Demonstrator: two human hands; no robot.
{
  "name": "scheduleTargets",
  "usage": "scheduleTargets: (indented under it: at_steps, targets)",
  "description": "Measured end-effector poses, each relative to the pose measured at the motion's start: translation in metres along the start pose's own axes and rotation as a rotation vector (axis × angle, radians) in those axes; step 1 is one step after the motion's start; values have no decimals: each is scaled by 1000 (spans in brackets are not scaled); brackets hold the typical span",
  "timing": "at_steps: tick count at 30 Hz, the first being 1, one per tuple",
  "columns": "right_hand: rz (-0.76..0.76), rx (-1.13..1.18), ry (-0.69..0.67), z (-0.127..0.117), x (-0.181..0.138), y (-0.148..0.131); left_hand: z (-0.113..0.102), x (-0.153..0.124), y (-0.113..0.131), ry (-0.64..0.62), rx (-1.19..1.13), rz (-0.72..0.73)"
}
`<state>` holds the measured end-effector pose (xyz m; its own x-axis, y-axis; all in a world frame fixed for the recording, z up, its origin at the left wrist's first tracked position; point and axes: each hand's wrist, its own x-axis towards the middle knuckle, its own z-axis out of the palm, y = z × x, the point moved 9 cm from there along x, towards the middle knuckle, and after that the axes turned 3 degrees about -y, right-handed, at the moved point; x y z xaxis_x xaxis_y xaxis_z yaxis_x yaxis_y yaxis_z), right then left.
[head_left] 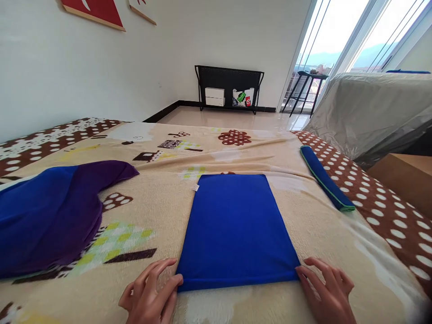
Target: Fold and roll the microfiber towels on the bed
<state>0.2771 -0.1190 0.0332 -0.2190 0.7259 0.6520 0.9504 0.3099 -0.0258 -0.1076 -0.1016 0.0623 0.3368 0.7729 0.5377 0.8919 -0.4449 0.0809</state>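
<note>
A folded bright blue cloth [236, 229] lies flat on the patterned beige blanket [162, 202], a small white tag at its far left corner. My left hand [150, 294] rests at the cloth's near left corner, fingers pinched on the folded edge. My right hand [326, 290] sits at the near right corner, fingertips pinched on that edge. Both hands lie low on the blanket.
A loose pile of blue and purple cloths [50, 216] lies to the left. A rolled blue cloth [326, 180] rests at the right on the dotted brown border. A plastic-covered sofa [371, 112], a black rack [229, 87] and windows stand beyond.
</note>
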Motion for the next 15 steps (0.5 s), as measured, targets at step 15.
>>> scheduleTargets:
  at_steps: [15]
  targets:
    - [97,-2,-1,-12,26,-18,-2,20,32,73,206,-51]
